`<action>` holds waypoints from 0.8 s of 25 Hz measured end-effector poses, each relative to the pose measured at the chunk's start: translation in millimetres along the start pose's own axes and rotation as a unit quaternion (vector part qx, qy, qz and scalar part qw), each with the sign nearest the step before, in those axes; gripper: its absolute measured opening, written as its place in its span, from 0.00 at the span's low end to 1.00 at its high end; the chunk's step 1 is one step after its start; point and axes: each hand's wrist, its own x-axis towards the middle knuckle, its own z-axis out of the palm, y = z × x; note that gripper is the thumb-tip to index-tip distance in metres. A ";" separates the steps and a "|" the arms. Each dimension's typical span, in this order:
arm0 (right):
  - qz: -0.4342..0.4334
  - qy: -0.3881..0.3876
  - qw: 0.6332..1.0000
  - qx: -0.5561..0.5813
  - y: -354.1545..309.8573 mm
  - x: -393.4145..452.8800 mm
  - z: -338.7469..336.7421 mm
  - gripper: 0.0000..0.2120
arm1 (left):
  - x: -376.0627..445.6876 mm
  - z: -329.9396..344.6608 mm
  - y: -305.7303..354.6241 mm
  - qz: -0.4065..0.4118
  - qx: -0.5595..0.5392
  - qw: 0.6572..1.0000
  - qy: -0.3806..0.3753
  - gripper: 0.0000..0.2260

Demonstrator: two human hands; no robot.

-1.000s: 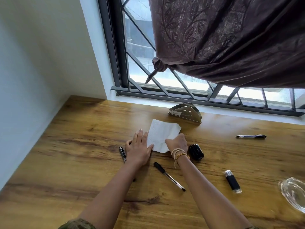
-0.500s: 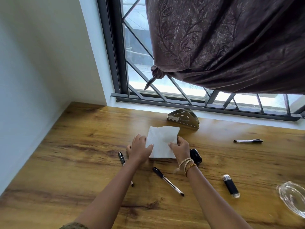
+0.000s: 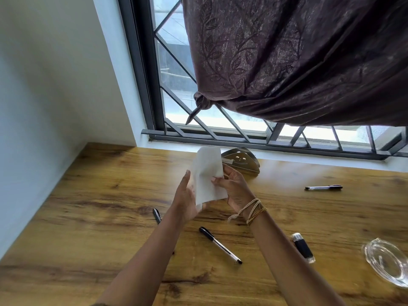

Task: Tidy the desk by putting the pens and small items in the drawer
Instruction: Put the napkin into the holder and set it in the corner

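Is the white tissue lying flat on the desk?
No: both hands, left hand and right hand, hold the tissue raised above the desk.

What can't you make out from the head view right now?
- Drawer: not in the head view at all.
- Pen left of the left forearm: its lower part is hidden behind the arm.
- Left hand: its grip on the white tissue is motion-blurred and its fingers are behind the sheet.
- Glass dish: cut off by the right edge.
- Label on the metal holder: too small to read.
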 end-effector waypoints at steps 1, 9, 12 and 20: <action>-0.001 -0.004 1.000 0.003 -3.9 -0.8 0.9 0.18 | -2.1 -1.8 0.4 -0.004 -0.041 0.999 -0.026 0.37; 0.040 0.087 0.979 -0.182 6.8 -1.5 -21.3 0.12 | -17.8 -9.5 13.2 0.003 0.076 0.995 0.057 0.17; 0.076 0.106 0.940 -0.316 14.7 0.6 -22.8 0.16 | -16.1 -7.9 8.3 0.007 0.157 0.978 0.136 0.15; -0.056 0.102 0.841 -0.529 32.7 -15.3 12.9 0.17 | -9.0 20.0 -2.6 -0.060 0.107 0.983 0.135 0.19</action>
